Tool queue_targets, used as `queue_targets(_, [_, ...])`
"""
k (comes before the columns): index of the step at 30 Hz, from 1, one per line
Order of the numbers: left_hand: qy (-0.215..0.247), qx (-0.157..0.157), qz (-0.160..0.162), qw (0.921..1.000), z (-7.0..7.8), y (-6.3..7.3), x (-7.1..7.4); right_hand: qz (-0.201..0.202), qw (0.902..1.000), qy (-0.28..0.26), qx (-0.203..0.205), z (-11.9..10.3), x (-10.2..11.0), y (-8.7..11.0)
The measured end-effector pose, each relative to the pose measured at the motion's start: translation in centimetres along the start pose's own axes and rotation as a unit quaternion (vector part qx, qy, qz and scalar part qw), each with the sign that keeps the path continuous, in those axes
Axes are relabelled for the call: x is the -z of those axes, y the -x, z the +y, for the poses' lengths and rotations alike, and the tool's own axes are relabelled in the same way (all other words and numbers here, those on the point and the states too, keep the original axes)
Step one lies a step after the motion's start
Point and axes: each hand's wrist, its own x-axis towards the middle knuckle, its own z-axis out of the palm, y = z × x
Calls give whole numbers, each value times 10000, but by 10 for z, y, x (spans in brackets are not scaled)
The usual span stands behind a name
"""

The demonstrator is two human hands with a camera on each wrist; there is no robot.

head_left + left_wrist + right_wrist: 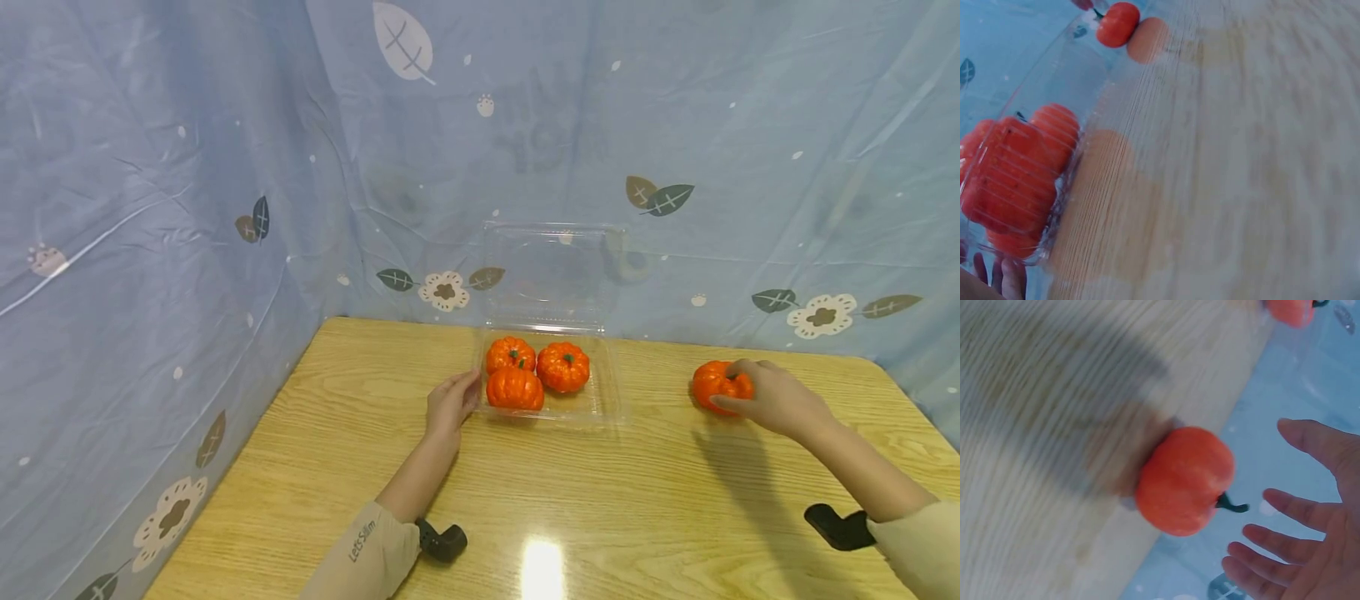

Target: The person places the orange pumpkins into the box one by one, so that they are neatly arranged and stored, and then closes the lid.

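A clear plastic clamshell box (570, 406) stands on the table with its lid (546, 275) raised at the back. Three small orange toy pumpkins lie in its base: a front one (515, 390), a back one (510, 354) and a right one (563, 367). At the box's left side, my left hand (450, 404) rests against the wall with relaxed fingers. Farther right, a lone orange pumpkin (1186, 481) with a green stem sits on the table. My right hand (1310, 531) reaches over it, thumb and fingers spread; in the right wrist view a gap separates them from the pumpkin.
The wooden table (337, 392) ends at the back against a blue patterned curtain (720, 150), which also runs along the left side. Black wrist devices show at the left sleeve (367, 550) and the right sleeve (922, 542).
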Motion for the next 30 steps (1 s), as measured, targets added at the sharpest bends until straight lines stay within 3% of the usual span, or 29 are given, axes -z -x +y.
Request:
queue_targets(19, [10, -40, -49, 10000, -2, 0, 1, 731, 9969, -266, -142, 25, -32, -14])
queue_targets(27, [23, 29, -116, 9999, -3, -2, 2, 1346, 9906, -208, 147, 30, -45, -15])
queue_targets(30, [-24, 55, -176, 9998, 0, 0, 2, 1396, 9897, -250, 174, 32, -49, -15])
